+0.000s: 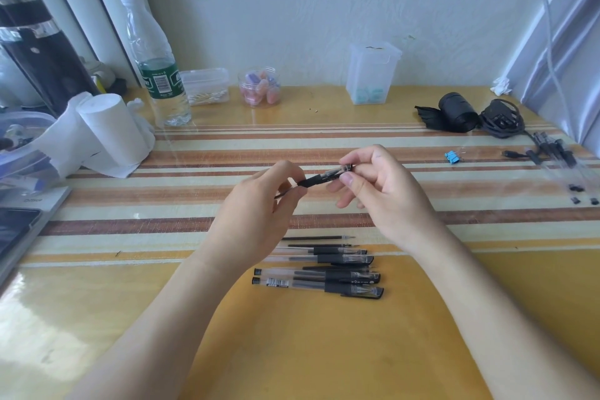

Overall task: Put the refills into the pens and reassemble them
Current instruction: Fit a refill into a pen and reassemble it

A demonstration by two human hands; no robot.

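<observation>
A black and clear gel pen (324,177) hangs above the striped mat, held at both ends. My left hand (259,214) grips its black grip end, and a thin dark refill tip pokes out by the fingers. My right hand (380,185) pinches the clear cap end between thumb and forefinger. Below my hands lie several capped pens (324,282) in a row on the yellow table (324,351). Two loose refills (318,238) lie just above that row.
More pens (558,156) and small black end caps (576,188) lie at the right edge. A blue binder clip (452,156), black tape roll (456,111), water bottle (156,68), tissue roll (107,130), plastic boxes (371,73) and a laptop (19,230) ring the mat.
</observation>
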